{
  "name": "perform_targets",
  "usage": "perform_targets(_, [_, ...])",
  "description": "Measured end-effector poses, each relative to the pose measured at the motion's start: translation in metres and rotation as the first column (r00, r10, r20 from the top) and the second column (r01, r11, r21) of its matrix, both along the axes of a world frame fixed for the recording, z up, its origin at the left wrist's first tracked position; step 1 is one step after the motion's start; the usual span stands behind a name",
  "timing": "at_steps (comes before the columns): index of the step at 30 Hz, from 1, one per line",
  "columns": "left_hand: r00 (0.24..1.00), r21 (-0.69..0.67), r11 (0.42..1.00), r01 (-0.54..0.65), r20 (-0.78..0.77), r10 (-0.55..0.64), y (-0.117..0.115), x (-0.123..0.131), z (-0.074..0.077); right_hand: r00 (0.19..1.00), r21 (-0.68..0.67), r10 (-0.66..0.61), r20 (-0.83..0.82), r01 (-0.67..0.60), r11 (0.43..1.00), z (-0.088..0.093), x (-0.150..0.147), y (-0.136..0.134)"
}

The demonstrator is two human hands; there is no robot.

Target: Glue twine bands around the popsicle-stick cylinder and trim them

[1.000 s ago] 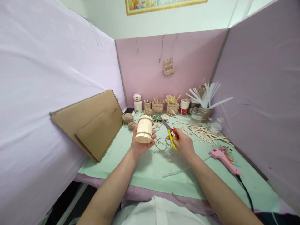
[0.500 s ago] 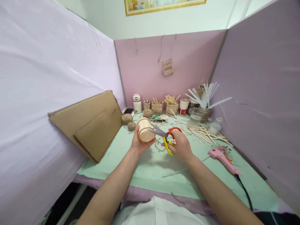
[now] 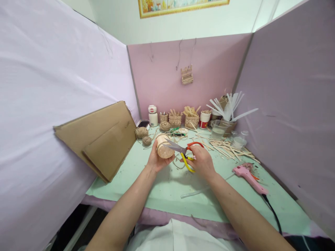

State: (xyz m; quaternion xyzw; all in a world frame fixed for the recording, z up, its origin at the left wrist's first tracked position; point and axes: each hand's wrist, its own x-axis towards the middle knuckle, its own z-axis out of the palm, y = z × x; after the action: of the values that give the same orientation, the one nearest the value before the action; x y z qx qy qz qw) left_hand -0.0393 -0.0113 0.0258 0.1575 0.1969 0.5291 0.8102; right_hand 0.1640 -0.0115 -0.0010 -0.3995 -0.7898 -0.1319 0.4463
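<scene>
My left hand (image 3: 155,159) is wrapped round a small wooden-stick barrel (image 3: 164,150), which it holds tilted above the table with one round end facing me. Twine bands circle the barrel. In my right hand (image 3: 201,160) are scissors (image 3: 180,149) with one red and one yellow handle. Their blades are parted a little and lie across the barrel's near end; whether they touch it I cannot tell. A loop of twine (image 3: 178,163) hangs or lies just below, between the two hands.
Twine balls (image 3: 141,132) and green-handled pliers (image 3: 179,134) lie behind my hands. Loose wooden sticks (image 3: 225,148) spread to the right, near a pink glue gun (image 3: 250,178). Cardboard sheets (image 3: 102,146) lean at left. A clear glue stick (image 3: 192,193) lies in front.
The barrel has turned slightly in my left hand and shifted a little to the right. The scissor blades have closed somewhat near its end.
</scene>
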Motion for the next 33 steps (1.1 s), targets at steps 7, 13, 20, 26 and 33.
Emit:
perform_targets(7, [1.0, -0.036, 0.999, 0.001, -0.018, -0.002, 0.0012, 0.0005, -0.0005, 0.999, 0.0, -0.035, 0.041, 0.035, 0.999, 0.0014, 0.0013, -0.0001])
perform_targets(13, [1.0, -0.039, 0.999, -0.005, -0.025, 0.004, 0.0019, 0.0001, -0.0008, 0.996, 0.005, -0.054, 0.068, 0.054, 0.999, 0.0021, 0.0026, -0.0002])
perform_targets(20, [0.999, -0.062, 0.998, 0.02, -0.03, -0.022, 0.0009, 0.0005, 0.0015, 0.995, -0.04, -0.058, 0.081, 0.061, 0.997, 0.0039, 0.0036, -0.0021])
perform_targets(26, [0.999, -0.089, 0.996, 0.027, -0.025, -0.03, 0.002, 0.0001, 0.0012, 0.994, -0.056, -0.063, 0.091, 0.069, 0.996, 0.0055, 0.0045, -0.0029])
perform_targets(33, [0.997, -0.072, 0.996, 0.06, -0.045, -0.064, 0.0042, -0.0026, -0.0017, 0.997, -0.134, -0.081, -0.002, 0.08, 0.988, 0.0018, 0.0019, -0.0053])
